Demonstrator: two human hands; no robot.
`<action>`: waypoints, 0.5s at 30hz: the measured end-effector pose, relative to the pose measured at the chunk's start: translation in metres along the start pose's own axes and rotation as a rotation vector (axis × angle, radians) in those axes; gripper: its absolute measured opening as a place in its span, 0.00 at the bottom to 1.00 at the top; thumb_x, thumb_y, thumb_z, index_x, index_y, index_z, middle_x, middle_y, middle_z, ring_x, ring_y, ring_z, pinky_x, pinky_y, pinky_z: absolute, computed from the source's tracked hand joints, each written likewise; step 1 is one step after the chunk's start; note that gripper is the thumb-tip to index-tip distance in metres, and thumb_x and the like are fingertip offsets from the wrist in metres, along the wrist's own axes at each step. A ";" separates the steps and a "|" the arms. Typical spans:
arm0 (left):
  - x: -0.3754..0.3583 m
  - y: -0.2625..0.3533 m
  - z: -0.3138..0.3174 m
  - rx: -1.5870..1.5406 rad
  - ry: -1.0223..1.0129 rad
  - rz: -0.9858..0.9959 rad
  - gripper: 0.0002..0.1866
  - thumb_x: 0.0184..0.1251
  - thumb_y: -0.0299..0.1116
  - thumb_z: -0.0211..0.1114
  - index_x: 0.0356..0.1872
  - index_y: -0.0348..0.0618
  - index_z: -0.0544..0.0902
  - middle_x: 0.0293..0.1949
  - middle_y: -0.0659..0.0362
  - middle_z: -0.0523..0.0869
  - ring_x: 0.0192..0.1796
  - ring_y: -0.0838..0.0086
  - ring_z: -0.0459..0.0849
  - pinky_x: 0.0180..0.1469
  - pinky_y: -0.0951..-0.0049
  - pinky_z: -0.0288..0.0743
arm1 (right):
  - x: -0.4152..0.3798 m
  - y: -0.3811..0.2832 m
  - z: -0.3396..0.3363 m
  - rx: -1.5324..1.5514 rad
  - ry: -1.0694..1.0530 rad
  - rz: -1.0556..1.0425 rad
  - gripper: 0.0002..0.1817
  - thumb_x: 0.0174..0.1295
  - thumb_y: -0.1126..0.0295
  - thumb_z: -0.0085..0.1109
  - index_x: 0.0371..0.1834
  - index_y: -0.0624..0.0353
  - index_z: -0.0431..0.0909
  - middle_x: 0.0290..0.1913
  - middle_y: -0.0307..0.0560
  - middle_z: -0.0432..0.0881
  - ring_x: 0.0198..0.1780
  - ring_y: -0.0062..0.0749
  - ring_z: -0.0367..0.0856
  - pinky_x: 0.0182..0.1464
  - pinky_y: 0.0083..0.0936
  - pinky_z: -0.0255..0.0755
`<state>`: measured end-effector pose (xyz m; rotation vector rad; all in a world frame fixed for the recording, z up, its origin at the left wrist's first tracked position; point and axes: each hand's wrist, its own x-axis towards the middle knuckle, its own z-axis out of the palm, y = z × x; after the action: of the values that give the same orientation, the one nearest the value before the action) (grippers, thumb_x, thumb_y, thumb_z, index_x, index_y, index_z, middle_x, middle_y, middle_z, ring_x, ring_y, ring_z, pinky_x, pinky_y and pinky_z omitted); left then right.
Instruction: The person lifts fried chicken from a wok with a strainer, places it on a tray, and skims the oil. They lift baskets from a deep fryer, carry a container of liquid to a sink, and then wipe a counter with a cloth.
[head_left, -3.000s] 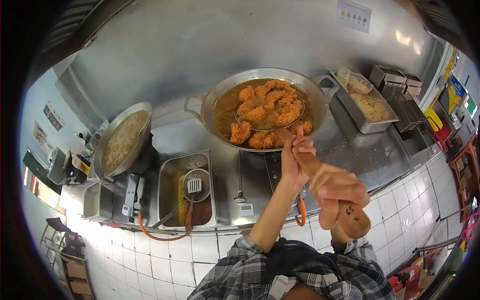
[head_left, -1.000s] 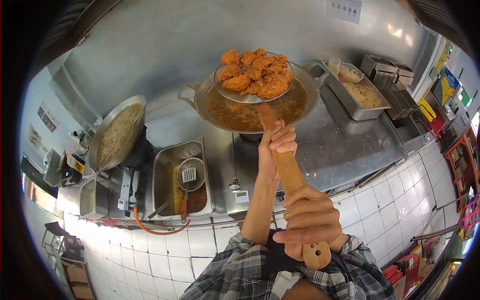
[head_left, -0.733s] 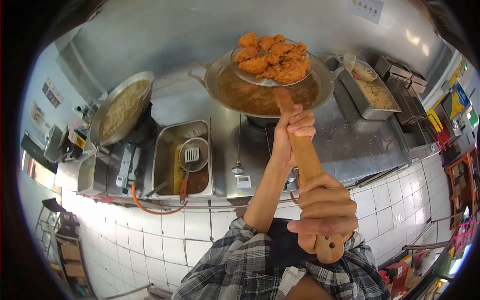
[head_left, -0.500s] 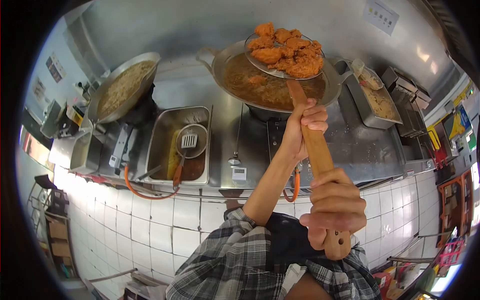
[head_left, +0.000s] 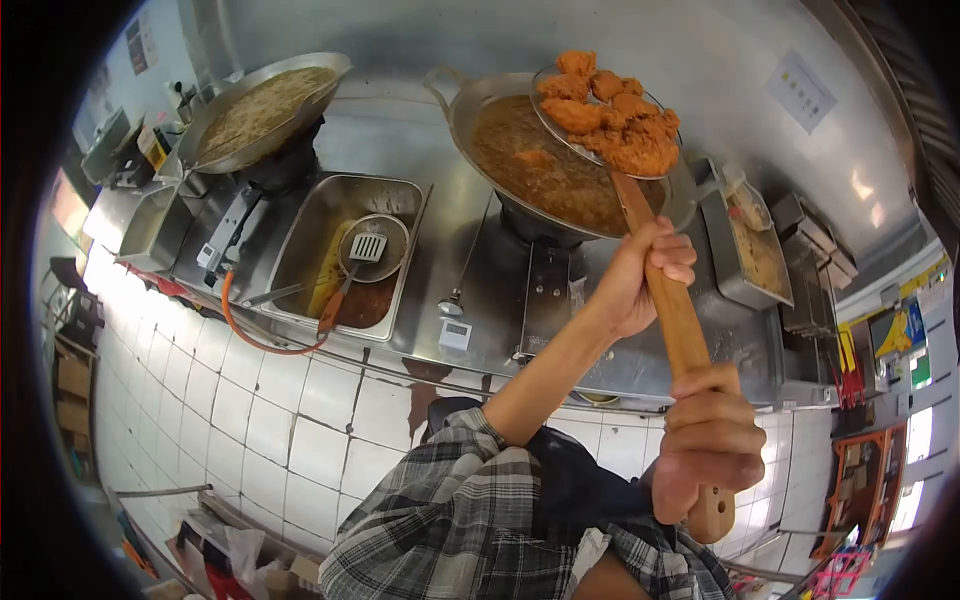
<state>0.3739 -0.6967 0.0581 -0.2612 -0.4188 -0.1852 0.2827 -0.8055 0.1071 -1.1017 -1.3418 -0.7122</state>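
Note:
Both my hands grip the long wooden handle point(head_left: 672, 310) of a wire skimmer point(head_left: 560, 128). My left hand point(head_left: 643, 272) holds it high up the shaft, my right hand point(head_left: 711, 440) near its lower end. The skimmer is lifted above the big steel wok point(head_left: 470, 115) of brown oil and carries several pieces of golden fried chicken point(head_left: 612, 112). One more piece point(head_left: 532, 157) floats in the oil below.
A second wok point(head_left: 262, 105) sits at the far left on a burner. A steel tray point(head_left: 335, 255) holds a spatula and small strainer. A tray of batter crumbs point(head_left: 752, 255) lies right of the wok. An orange gas hose point(head_left: 250, 335) hangs over the tiled counter front.
The skimmer was down in the oil under the chicken; it has since been lifted clear, loaded with chicken. My view has tilted and shifted since half a second ago.

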 end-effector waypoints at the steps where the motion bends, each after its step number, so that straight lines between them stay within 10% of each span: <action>1: 0.004 0.001 -0.002 0.002 -0.007 0.014 0.03 0.65 0.27 0.50 0.31 0.48 0.67 0.21 0.69 0.62 0.22 0.88 0.63 0.25 0.84 0.64 | 0.002 0.001 -0.002 -0.017 -0.016 0.037 0.10 0.55 0.64 0.60 0.20 0.54 0.77 0.10 0.34 0.67 0.14 0.24 0.68 0.29 0.30 0.72; 15: -0.003 -0.011 -0.002 0.087 -0.011 0.110 0.08 0.64 0.28 0.53 0.25 0.47 0.66 0.21 0.70 0.63 0.21 0.89 0.64 0.26 0.87 0.64 | 0.003 0.000 -0.017 0.072 -0.110 -0.030 0.04 0.52 0.69 0.59 0.22 0.54 0.77 0.10 0.34 0.67 0.14 0.24 0.68 0.29 0.29 0.71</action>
<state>0.3690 -0.7068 0.0574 -0.1993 -0.4208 -0.0579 0.2898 -0.8208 0.1121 -1.0777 -1.4690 -0.6274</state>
